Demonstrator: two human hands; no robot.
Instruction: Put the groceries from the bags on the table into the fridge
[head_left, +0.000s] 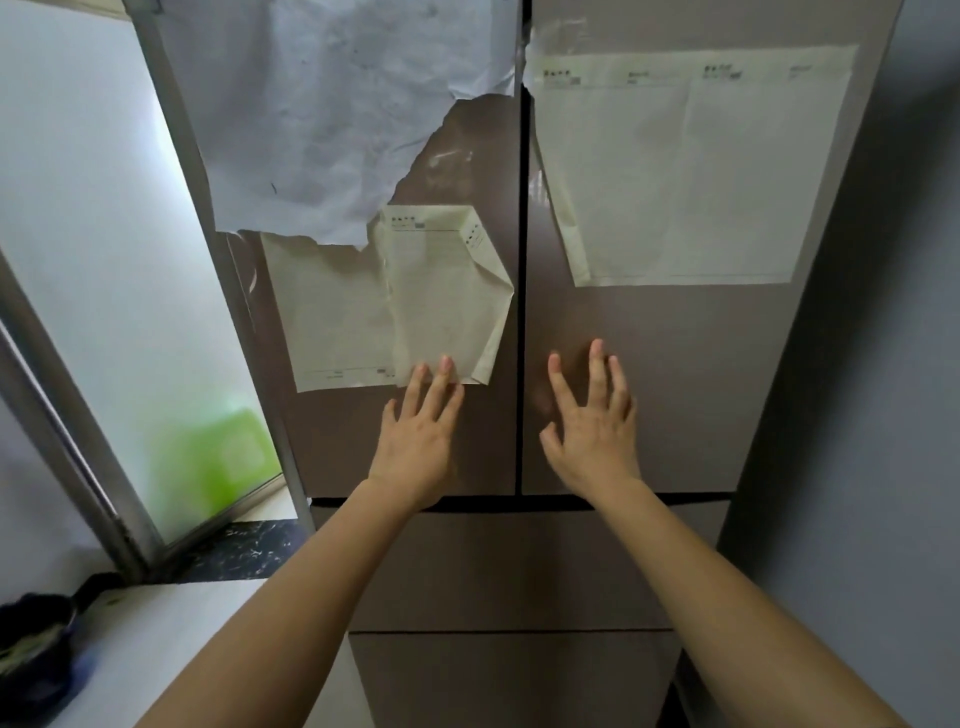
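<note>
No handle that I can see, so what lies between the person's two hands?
In the head view, only the dark vertical seam where the fridge doors meet, between left hand and right hand.

Setting: home kitchen. Evidence: a tall brown multi-door fridge (654, 374) with paper sheets (675, 171) stuck on its upper doors, beside a frosted sliding door (104, 249) in a metal frame. At the left edge of a white worktop (182, 634) sits what looks like a dark pan (36, 629), blurred.

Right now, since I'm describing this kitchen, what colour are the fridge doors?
The fridge doors are glossy taupe brown, clearest in the head view.
</note>
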